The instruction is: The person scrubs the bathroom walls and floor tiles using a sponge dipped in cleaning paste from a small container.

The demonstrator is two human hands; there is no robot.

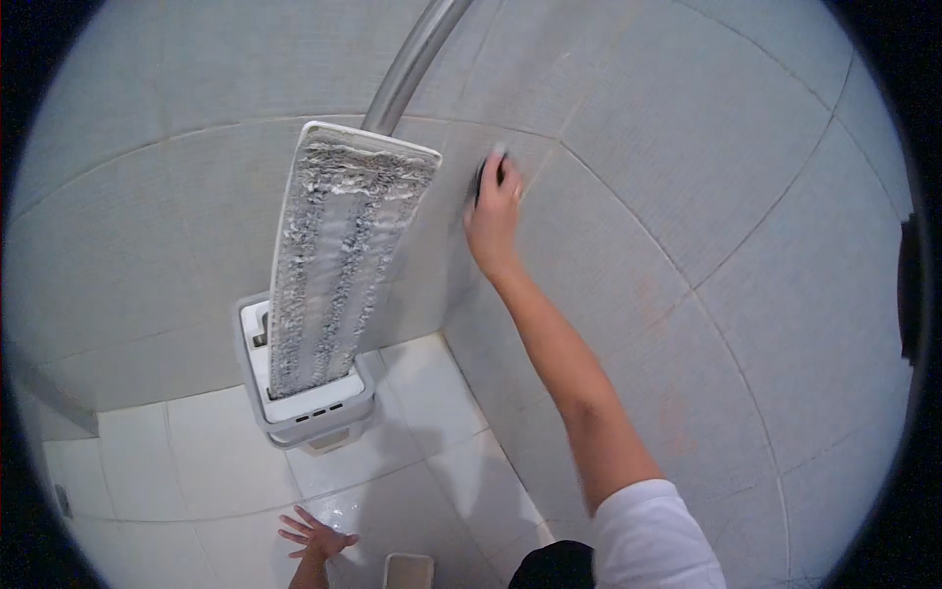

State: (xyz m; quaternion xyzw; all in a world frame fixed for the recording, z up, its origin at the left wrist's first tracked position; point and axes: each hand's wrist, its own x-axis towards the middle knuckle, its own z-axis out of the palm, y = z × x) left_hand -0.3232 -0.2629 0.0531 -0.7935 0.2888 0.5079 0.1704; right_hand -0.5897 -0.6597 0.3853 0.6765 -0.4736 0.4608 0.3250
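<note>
I see the right hand (494,224) a little above the middle, toward 12 o'clock. Its fingers are curled around a small black thing (502,171). So the black thing is at 12 o'clock too, up by the wall (677,393), where two sides meet in a corner. It is blurry, so I can't tell what it is, or if it touches the wall. The right arm (557,353) reaches up from 5 o'clock, with a short white sleeve (653,535).

Down at 7 o'clock I see the left hand (316,537). It is wide, with the fingers spread, over the white floor (231,481). I can't tell if it touches the floor. A wet, shiny spot is just beside it.

Between 9 and 10 o'clock a mop (329,265) leans, its gray fluffy side facing me. Its low end is in a bucket (361,404) at 8 o'clock. A shiny pole (412,69) goes up from behind the mop, past 11 o'clock. Between 6 and 7 o'clock, a small tray (409,571) shows at the bottom edge.
</note>
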